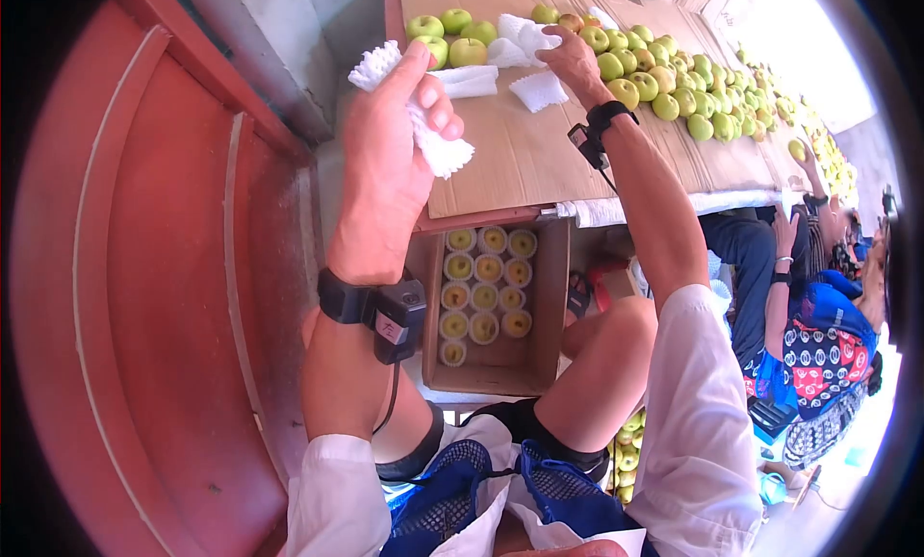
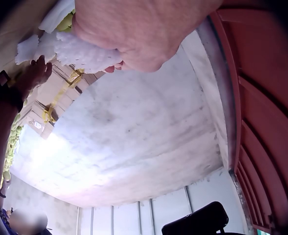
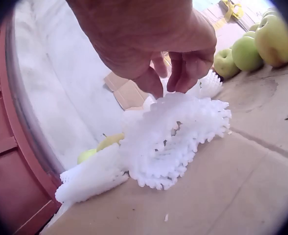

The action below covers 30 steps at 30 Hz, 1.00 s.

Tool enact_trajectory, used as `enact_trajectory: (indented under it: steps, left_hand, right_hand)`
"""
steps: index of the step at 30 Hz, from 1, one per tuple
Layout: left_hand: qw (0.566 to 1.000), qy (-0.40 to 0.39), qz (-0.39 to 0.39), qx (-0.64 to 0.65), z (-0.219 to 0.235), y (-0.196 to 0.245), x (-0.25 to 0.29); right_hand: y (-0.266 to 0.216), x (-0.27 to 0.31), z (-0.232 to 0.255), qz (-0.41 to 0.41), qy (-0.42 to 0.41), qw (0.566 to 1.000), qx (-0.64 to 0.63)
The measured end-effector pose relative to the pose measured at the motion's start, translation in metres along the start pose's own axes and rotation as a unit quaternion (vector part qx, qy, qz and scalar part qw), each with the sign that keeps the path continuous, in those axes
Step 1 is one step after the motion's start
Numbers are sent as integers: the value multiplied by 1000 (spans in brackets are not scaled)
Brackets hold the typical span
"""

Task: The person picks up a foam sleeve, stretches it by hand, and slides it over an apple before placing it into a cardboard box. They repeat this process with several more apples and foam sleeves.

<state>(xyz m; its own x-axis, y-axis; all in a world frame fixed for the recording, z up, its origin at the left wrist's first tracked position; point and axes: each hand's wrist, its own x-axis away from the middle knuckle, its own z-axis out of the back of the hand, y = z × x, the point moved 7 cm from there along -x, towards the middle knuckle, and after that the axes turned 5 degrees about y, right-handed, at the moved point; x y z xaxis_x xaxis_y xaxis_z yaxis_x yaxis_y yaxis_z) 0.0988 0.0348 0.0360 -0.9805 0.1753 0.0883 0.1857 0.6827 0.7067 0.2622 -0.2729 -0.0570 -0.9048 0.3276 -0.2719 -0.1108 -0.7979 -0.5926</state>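
My left hand is raised over the table's left end, fingers curled round a crumpled white foam fruit net that sticks out at both ends of the fist. In the left wrist view this net shows beyond the knuckles. My right hand reaches over the cardboard-covered tabletop. Its thumb and fingertips pinch the upper edge of another white foam net, whose scalloped open end faces the camera. More flattened foam nets lie between my hands.
Several green apples sit at the table's left; a large heap spreads rightward. Below the table edge stands a cardboard box with rows of net-wrapped apples. A red metal door is close on my left. Another person sits at right.
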Motion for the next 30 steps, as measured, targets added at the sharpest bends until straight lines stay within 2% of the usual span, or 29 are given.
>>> enact_trajectory:
  steps: [2, 3, 6, 7, 10, 11, 14, 17, 20, 23, 24, 26, 27, 30]
  left_hand:
    - [1000, 3, 6, 7, 1, -1, -1]
    - [1000, 3, 3, 9, 1, -1, -1]
    - [1000, 1, -4, 12, -1, 0, -2]
    - [1000, -2, -5, 12, -1, 0, -2]
    - [1000, -3, -3, 6, -2, -2, -2]
    - [1000, -3, -4, 5, -2, -1, -2]
    - [1000, 1, -12, 8, -2, 3, -2]
    - [1000, 1, -14, 4, -2, 4, -3]
    - [1000, -2, -14, 6, -3, 5, -1]
    - [1000, -3, -12, 10, -2, 6, -1]
    - [1000, 0, -9, -2, 0, 5, -1]
    - [1000, 6, -4, -25, 4, 3, -4]
    - [998, 5, -11, -54, 6, 1, -6]
    - [990, 7, -32, -135, 9, -3, -7]
  right_hand:
    - [-5, 4, 5, -7, 35, 999, 20]
    - [-6, 7, 12, -20, 83, 996, 29]
    - [-20, 24, 5, -21, 17, 999, 20]
    - [-28, 33, 3, 13, 1, 999, 45]
    - [-21, 39, 2, -13, 5, 999, 49]
    - [-20, 41, 6, 1, 12, 1000, 18]
    - [-27, 56, 7, 155, 14, 986, 58]
    - [-14, 70, 2, 132, -83, 986, 53]
    - [-12, 86, 13, 170, -43, 983, 57]
    - [-2, 89, 25, 33, -91, 995, 5]
    - [-6, 93, 31, 9, -94, 993, -75]
    - [-16, 104, 45, -36, -95, 967, -234]
    - [-23, 112, 57, -60, -140, 951, -269]
    - [-43, 124, 71, -70, -139, 902, -402]
